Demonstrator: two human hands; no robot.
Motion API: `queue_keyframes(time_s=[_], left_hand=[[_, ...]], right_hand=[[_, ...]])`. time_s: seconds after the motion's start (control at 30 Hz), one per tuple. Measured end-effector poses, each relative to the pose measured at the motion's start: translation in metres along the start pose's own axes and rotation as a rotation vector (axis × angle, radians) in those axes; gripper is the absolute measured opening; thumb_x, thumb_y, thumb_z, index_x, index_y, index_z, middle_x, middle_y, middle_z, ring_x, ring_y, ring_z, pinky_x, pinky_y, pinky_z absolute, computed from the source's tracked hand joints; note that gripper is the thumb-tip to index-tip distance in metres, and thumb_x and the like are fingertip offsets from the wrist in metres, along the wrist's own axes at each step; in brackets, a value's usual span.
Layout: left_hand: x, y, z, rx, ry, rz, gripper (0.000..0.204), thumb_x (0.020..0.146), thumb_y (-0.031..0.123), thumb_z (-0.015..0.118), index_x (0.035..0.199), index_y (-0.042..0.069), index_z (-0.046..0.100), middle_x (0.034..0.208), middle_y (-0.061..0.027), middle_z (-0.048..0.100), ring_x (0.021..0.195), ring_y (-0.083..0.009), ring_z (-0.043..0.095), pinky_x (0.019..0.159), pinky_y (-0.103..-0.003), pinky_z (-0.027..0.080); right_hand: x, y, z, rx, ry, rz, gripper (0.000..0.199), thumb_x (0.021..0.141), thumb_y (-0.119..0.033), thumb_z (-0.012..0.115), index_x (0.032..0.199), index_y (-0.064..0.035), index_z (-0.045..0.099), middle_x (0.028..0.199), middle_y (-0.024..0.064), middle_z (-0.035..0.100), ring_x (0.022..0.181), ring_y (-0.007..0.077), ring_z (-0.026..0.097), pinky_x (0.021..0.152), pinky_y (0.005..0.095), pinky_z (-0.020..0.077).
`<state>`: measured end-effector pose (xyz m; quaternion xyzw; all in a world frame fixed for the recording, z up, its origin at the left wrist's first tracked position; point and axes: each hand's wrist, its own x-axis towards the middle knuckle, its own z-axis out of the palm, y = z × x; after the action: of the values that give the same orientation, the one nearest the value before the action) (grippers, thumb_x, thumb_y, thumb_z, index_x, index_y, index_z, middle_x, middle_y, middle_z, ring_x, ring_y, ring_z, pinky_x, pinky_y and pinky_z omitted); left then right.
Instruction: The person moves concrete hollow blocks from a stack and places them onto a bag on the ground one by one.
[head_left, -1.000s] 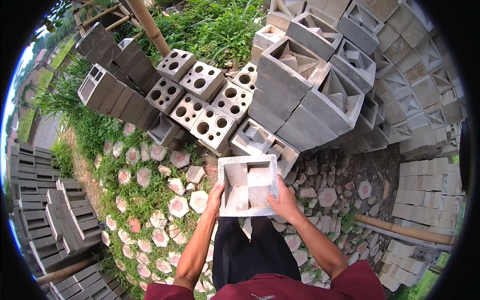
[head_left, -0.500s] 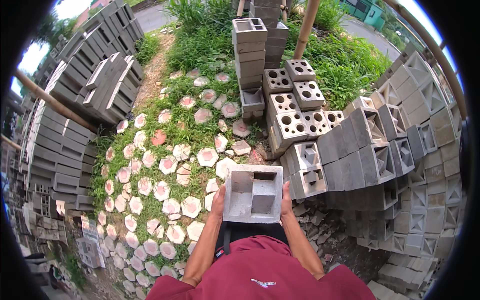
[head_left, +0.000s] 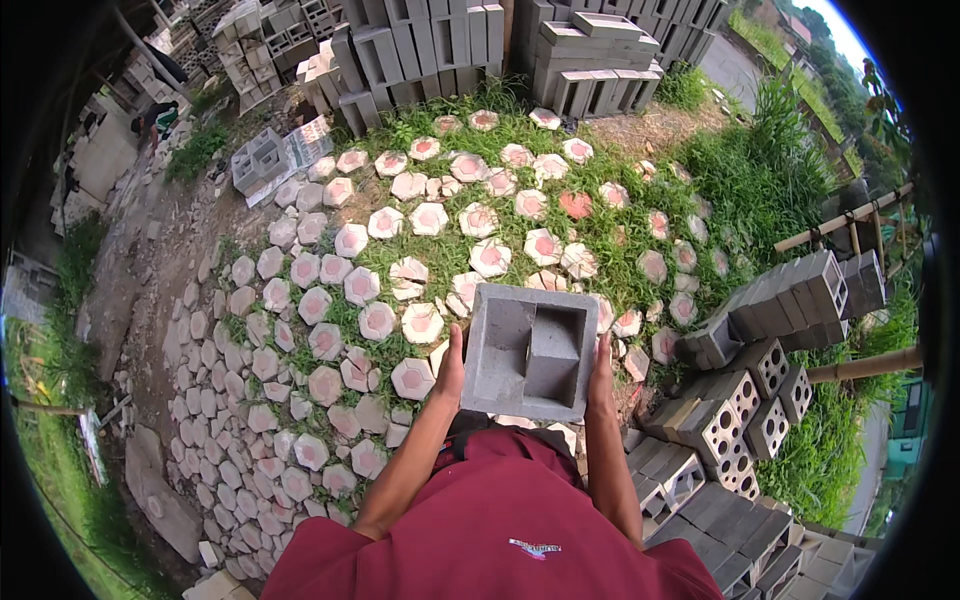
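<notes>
A square grey concrete ventilation block (head_left: 502,345) is held out in front of my body, its recessed face turned up toward me. Inside its frame sits a raised stepped piece. My left hand (head_left: 451,366) presses flat against the block's left side, and my right hand (head_left: 600,374) grips the right side. The block is clear of the ground, above hexagonal paving stones (head_left: 490,257) set in grass. The undersides of both hands' grip are hidden.
Stacked perforated blocks (head_left: 728,428) and a leaning row of grey blocks (head_left: 790,300) stand at the right. Tall block stacks (head_left: 420,55) line the far side. Farther left, a few blocks (head_left: 262,160) rest on a printed sheet beside a dirt path (head_left: 135,300). A person (head_left: 158,122) bends down at the far left.
My body and view have turned left, so the block stacks now lie at the right and the paved path fills the middle. The block stays between both hands.
</notes>
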<state>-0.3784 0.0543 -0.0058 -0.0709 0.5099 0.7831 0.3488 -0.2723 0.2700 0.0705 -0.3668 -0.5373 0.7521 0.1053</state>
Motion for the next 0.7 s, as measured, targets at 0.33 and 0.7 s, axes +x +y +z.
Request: queue_keyframes(time_s=[0.33, 0.7], left_hand=[[-0.022, 0.151, -0.115, -0.113, 0.383, 0.215, 0.080, 0.093, 0.066, 0.032, 0.143, 0.004, 0.034, 0.140, -0.0120, 0.045, 0.127, -0.0231, 0.045, 0.105, -0.035, 0.036], [0.058, 0.216, -0.230, -0.023, 0.663, 0.331, 0.081, 0.092, 0.063, 0.042, 0.139, -0.003, 0.037, 0.136, -0.0142, 0.048, 0.122, -0.0234, 0.049, 0.102, -0.035, 0.039]], right_hand=[[0.062, -0.010, 0.228, -0.247, -0.394, 0.110, 0.082, 0.095, -0.061, 0.033, 0.146, 0.0028, 0.024, 0.150, 0.0154, 0.027, 0.138, 0.0249, 0.026, 0.114, 0.0347, 0.0177], [0.183, 0.002, 0.408, -0.394, -0.704, 0.177, 0.080, 0.095, -0.059, 0.036, 0.143, 0.0054, 0.031, 0.147, 0.0168, 0.034, 0.136, 0.0248, 0.031, 0.112, 0.0332, 0.0209]])
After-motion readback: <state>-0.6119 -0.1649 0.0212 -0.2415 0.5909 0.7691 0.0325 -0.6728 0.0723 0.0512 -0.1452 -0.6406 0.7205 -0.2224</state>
